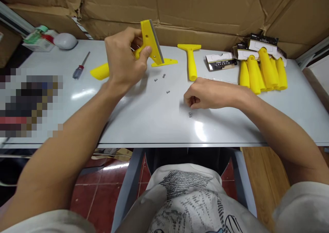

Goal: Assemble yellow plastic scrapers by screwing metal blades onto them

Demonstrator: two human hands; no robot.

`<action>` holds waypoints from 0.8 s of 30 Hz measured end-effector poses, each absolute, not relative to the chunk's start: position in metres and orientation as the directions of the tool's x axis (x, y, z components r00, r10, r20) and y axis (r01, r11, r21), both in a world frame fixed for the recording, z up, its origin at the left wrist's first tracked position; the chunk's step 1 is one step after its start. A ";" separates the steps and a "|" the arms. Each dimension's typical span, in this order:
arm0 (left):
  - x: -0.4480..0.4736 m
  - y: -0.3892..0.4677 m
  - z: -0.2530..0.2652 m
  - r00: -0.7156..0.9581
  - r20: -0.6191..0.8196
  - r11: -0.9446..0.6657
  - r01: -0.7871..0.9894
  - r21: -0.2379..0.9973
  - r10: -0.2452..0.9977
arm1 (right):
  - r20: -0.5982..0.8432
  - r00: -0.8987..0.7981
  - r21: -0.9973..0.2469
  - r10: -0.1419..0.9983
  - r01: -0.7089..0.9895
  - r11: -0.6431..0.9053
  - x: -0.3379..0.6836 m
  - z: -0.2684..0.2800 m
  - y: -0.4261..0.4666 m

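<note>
My left hand (127, 56) grips a yellow scraper (151, 43) raised above the table, its metal blade edge facing right and its head upright. Low over the tabletop, my right hand (203, 94) has its fingers curled together; what they hold, if anything, is hidden. Small screws (190, 114) lie just below that hand, and more loose screws (163, 76) are scattered between my hands. A yellow T-shaped scraper handle (191, 61) rests beyond my right hand. Behind the raised scraper lies another yellow plastic piece (167, 62), partly covered.
A screwdriver (81, 66) lies at the left, near a white rounded object (65, 41) and a small box (38, 39). At the right are several yellow handles (267, 72) and black-and-white packages (263, 44). Cardboard (200, 10) stands along the table's back edge.
</note>
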State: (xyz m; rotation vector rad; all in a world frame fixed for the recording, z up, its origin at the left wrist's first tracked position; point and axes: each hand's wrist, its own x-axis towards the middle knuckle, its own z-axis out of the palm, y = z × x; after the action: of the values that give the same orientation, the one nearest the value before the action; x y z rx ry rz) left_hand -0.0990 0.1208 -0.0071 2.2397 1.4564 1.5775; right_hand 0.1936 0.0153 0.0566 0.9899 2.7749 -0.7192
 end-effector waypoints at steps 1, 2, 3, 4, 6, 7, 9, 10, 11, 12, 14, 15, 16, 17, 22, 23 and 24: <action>-0.099 0.121 -0.008 0.045 0.724 -0.568 0.654 0.499 0.688 | -0.249 -0.794 -0.417 0.554 0.604 0.679 0.194 0.059 0.016; -0.098 0.120 -0.008 0.047 0.732 -0.580 0.646 0.497 0.679 | -0.228 -0.807 -0.439 0.545 0.584 0.683 0.195 0.063 0.016; -0.096 0.119 -0.008 0.047 0.738 -0.592 0.632 0.500 0.673 | -0.189 -0.815 -0.458 0.548 0.567 0.685 0.196 0.069 0.015; -0.094 0.117 -0.007 0.041 0.741 -0.604 0.611 0.512 0.670 | -0.135 -0.811 -0.472 0.569 0.557 0.683 0.198 0.075 0.015; -0.089 0.110 -0.004 0.028 0.726 -0.619 0.546 0.565 0.687 | -0.008 -0.754 -0.490 0.657 0.576 0.655 0.204 0.090 0.012; -0.086 0.106 -0.002 0.025 0.711 -0.622 0.506 0.597 0.703 | 0.045 -0.705 -0.502 0.708 0.597 0.626 0.209 0.095 0.011; -0.081 0.098 0.003 0.039 0.677 -0.622 0.436 0.650 0.735 | 0.133 -0.601 -0.541 0.788 0.622 0.566 0.218 0.099 0.010; -0.080 0.094 0.006 0.049 0.668 -0.624 0.415 0.662 0.742 | 0.164 -0.571 -0.560 0.805 0.618 0.552 0.222 0.096 0.010; -0.078 0.092 0.008 0.056 0.665 -0.625 0.407 0.666 0.745 | 0.192 -0.556 -0.573 0.809 0.606 0.552 0.227 0.089 0.012; -0.078 0.091 0.010 0.052 0.665 -0.623 0.408 0.667 0.745 | 0.217 -0.562 -0.579 0.798 0.584 0.569 0.230 0.079 0.014; -0.078 0.090 0.012 0.033 0.646 -0.599 0.416 0.685 0.762 | 0.258 -0.598 -0.555 0.759 0.551 0.623 0.233 0.053 0.018; -0.079 0.091 0.012 0.021 0.631 -0.580 0.417 0.700 0.776 | 0.262 -0.619 -0.532 0.740 0.547 0.646 0.234 0.041 0.019; -0.079 0.093 0.011 0.010 0.615 -0.563 0.416 0.714 0.788 | 0.272 -0.637 -0.502 0.721 0.546 0.671 0.233 0.029 0.020; -0.080 0.094 0.011 0.003 0.603 -0.549 0.415 0.725 0.798 | 0.276 -0.650 -0.473 0.708 0.550 0.689 0.232 0.020 0.020; -0.084 0.100 0.008 -0.017 0.593 -0.530 0.427 0.733 0.805 | 0.224 -0.714 -0.338 0.663 0.582 0.740 0.226 0.004 0.012; -0.084 0.100 0.009 -0.021 0.590 -0.527 0.425 0.736 0.807 | 0.218 -0.717 -0.317 0.662 0.589 0.743 0.223 0.006 0.010; -0.084 0.100 0.009 -0.025 0.588 -0.524 0.425 0.739 0.809 | 0.218 -0.714 -0.305 0.665 0.597 0.742 0.220 0.008 0.009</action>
State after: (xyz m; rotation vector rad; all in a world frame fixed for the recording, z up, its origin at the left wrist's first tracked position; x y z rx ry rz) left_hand -0.0842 0.1002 0.0091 1.9169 1.2929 1.5652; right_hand 0.2203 0.0087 0.0078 1.2023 3.2223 -0.3732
